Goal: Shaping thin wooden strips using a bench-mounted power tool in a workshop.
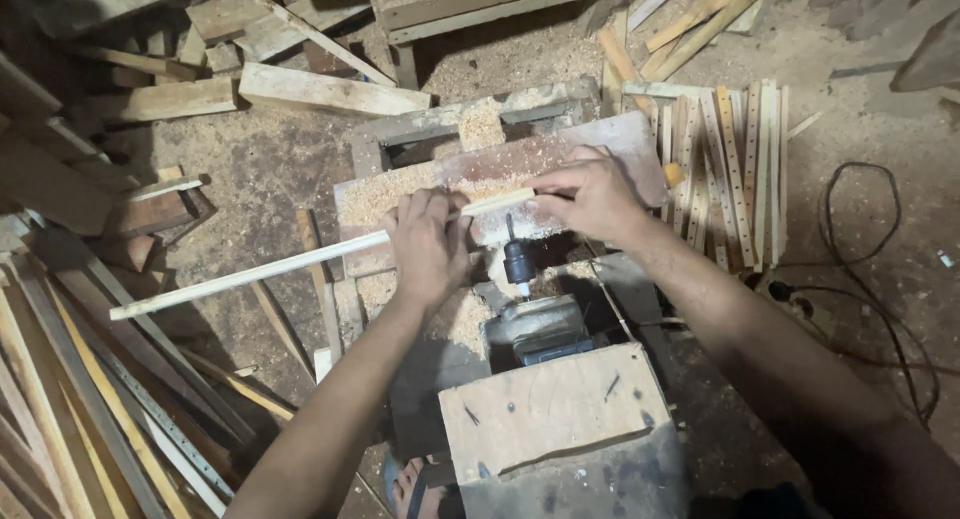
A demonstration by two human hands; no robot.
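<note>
Above the horizontal drill chuck (518, 262), long pale wood strip (300, 262) held crosswise over the bit on the sawdust-covered worktop (400, 194), left hand (430, 247) clamped around it mid-length, right hand (592, 196) pinching its end, steadying both sides; drilled strips (730, 169) stacked right.

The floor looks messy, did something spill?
Yes. Sawdust covers the board by the drill chuck and the ground. Both hands, left and right, hold a thin wooden strip. Cut slats lie heaped unevenly.
</note>
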